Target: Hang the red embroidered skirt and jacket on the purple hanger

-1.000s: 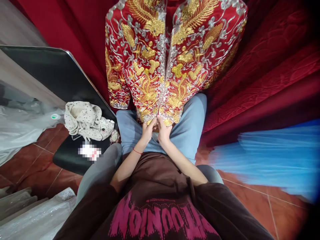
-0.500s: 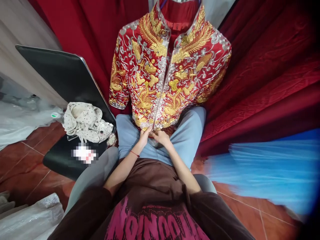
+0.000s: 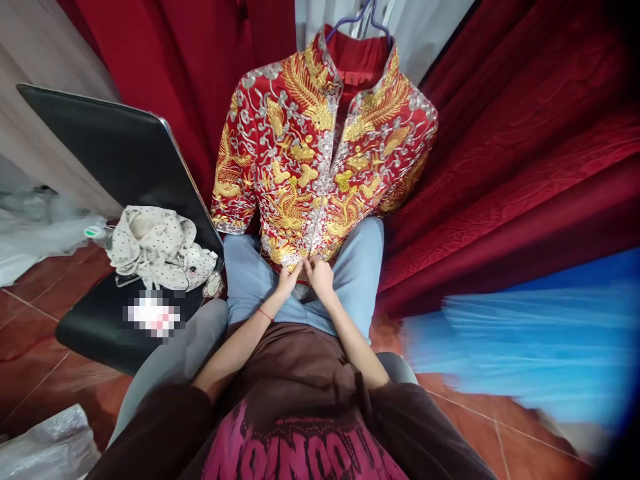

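Observation:
A red jacket (image 3: 300, 153) with gold and silver embroidery hangs upright on a purple hanger (image 3: 370, 10), its hem over my lap. Its front edges meet low down and part toward the collar. My left hand (image 3: 288, 280) grips the bottom hem beside the front opening, fingers closed on the cloth. Just right of it, my right hand (image 3: 320, 275) pinches the hem at the lower end of the opening. The two hands nearly touch. Whatever small part lies between the fingertips is too small to make out.
At the left is a black chair (image 3: 100, 333) with a spotted white cloth bag (image 3: 157, 243) and a blurred-out white item. Blue tulle (image 3: 525, 340) spreads at the right. Dark red curtains (image 3: 525, 153) hang behind, and clear plastic wrapping (image 3: 55, 443) lies at lower left.
The jacket sits lower and slightly left in view, showing more of its hanger. My right hand has moved up to the hem and its fingers have closed at the front opening.

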A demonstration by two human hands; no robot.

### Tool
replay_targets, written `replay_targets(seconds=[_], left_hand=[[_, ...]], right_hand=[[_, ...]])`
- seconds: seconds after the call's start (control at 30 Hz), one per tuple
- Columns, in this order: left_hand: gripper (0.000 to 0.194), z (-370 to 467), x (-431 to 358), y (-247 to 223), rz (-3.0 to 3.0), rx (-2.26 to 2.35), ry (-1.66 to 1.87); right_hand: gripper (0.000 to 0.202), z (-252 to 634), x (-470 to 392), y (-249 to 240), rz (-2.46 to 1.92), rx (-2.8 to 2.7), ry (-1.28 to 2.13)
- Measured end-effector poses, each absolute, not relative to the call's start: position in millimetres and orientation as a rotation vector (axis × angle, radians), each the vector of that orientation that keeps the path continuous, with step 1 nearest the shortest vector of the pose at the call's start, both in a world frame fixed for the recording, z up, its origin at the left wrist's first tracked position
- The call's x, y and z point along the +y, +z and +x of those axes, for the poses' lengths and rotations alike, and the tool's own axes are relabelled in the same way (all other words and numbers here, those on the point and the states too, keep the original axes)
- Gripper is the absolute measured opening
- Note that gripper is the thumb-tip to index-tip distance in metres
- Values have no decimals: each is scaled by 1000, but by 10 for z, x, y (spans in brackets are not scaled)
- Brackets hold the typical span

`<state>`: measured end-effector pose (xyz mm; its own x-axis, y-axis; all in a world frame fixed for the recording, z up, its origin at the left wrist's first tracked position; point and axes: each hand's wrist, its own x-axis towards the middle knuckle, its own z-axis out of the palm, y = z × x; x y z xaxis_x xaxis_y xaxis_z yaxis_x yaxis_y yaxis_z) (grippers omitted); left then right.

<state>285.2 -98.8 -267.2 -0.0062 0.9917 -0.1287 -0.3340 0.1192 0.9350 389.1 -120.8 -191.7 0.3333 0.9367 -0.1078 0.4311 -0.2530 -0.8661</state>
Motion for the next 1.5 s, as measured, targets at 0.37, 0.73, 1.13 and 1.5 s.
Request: replay_targets(seconds=[0.37, 0.73, 1.13, 1.5], left_hand=[[34, 2900, -944, -2754, 945, 1098, 1237], [49, 2804, -984, -2533, 1077, 1166, 750], [25, 3145, -105, -1175, 2231, 1685, 983], [29, 3210, 208, -1135, 2224, 1732, 995]], right_hand=[[34, 3844, -957, -1552, -1457, -947, 1100], [35, 4124, -587, -484, -1177, -1195, 959], [16, 4186, -362, -810, -1430, -1247, 767], [29, 4172, 108, -616, -1216, -1009, 908]])
